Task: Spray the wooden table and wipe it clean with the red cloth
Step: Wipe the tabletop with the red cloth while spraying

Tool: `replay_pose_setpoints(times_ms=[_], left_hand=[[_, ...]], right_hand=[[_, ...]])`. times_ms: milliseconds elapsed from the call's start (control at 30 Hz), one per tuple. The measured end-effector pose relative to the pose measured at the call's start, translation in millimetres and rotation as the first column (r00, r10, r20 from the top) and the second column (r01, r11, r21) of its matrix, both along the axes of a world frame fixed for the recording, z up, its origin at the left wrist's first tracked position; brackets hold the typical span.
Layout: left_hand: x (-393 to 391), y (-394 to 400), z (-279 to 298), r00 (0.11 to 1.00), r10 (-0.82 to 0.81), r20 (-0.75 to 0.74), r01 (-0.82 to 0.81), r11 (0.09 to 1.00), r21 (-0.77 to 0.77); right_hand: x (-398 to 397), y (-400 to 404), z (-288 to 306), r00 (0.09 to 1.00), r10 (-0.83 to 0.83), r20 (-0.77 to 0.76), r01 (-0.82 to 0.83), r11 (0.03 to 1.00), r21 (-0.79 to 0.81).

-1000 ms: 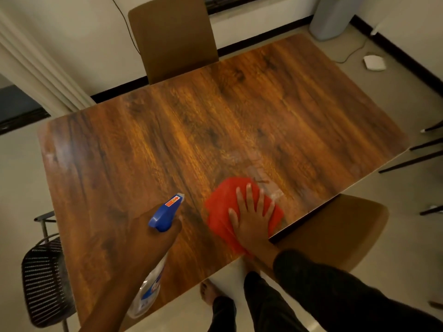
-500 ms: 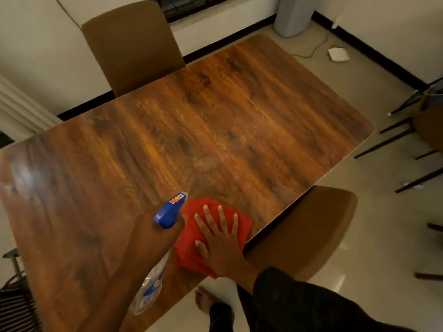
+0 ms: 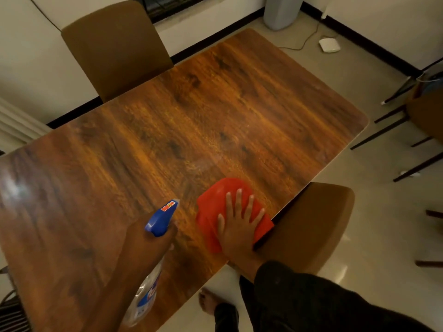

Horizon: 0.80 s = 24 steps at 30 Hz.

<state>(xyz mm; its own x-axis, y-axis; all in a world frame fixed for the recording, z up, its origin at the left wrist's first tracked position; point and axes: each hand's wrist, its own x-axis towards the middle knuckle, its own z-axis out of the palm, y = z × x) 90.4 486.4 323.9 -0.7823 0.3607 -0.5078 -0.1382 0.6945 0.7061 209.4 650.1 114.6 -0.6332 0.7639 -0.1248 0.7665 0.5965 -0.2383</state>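
Pressing down flat, the right hand (image 3: 236, 227) lay with fingers spread wide on the red cloth (image 3: 211, 212), palm against the fabric and nothing pinched in the fingers. The cloth sat bunched on the wooden table (image 3: 167, 130) near its edge at about five o'clock from the table's middle, its right corner reaching the rim just beside a brown chair seat (image 3: 316, 224) tucked under that edge. At nine o'clock from the cloth, and apart from it, the left hand (image 3: 146, 245) was wrapped closed around the neck of a spray bottle (image 3: 163, 218); its blue trigger head with a small red label pointed toward one o'clock over the tabletop, while the clear body hung below the fist toward six o'clock. Whether a finger was squeezing the trigger could not be told. A faint pale haze showed on the wood at twelve o'clock from the cloth. A dark sleeve (image 3: 311, 295) covered the right forearm, and a bare foot (image 3: 207, 300) stood on the pale floor (image 3: 374, 236) beneath the table edge. Another brown chair back (image 3: 115, 49) stood at the far side, at eleven o'clock.
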Motion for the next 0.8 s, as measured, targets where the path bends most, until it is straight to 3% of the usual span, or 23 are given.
replay_pose_setpoints(times_ms=[67,167,400,500,567,667,733,800], left_hand=[[-5,3,-6,1.0,-0.004,-0.022,0.004,1.0,0.008],[-11,20,-1,1.0,-0.011,-0.013,0.012,0.999,0.05],[-13,29,-2,0.998,-0.033,-0.057,0.036,0.998,0.055],[-19,27,-1,0.998,-0.018,-0.06,0.022,0.998,0.066],[-24,29,-3,0.999,-0.003,-0.044,0.005,0.998,0.065],[-30,35,-3,0.999,-0.006,-0.046,0.01,0.997,0.074],[-32,40,-3,0.998,0.002,-0.056,0.002,0.997,0.079],[-34,46,-1,0.996,0.017,-0.083,-0.011,0.997,0.078]], right_hand=[[12,-49,1,0.991,0.133,-0.029,-0.134,0.991,-0.027],[13,-1,-4,0.976,0.215,-0.025,-0.216,0.976,-0.037],[1,193,-4,0.973,-0.229,0.034,0.23,0.972,-0.041],[-8,189,-4,0.956,-0.288,0.048,0.29,0.956,-0.038],[-22,142,-6,0.982,-0.187,0.037,0.188,0.982,-0.009],[-40,48,-6,0.987,0.16,0.009,-0.159,0.987,-0.038],[-51,0,1,0.921,0.39,-0.001,-0.389,0.918,-0.083],[-58,-18,6,0.794,0.607,-0.012,-0.607,0.793,-0.046]])
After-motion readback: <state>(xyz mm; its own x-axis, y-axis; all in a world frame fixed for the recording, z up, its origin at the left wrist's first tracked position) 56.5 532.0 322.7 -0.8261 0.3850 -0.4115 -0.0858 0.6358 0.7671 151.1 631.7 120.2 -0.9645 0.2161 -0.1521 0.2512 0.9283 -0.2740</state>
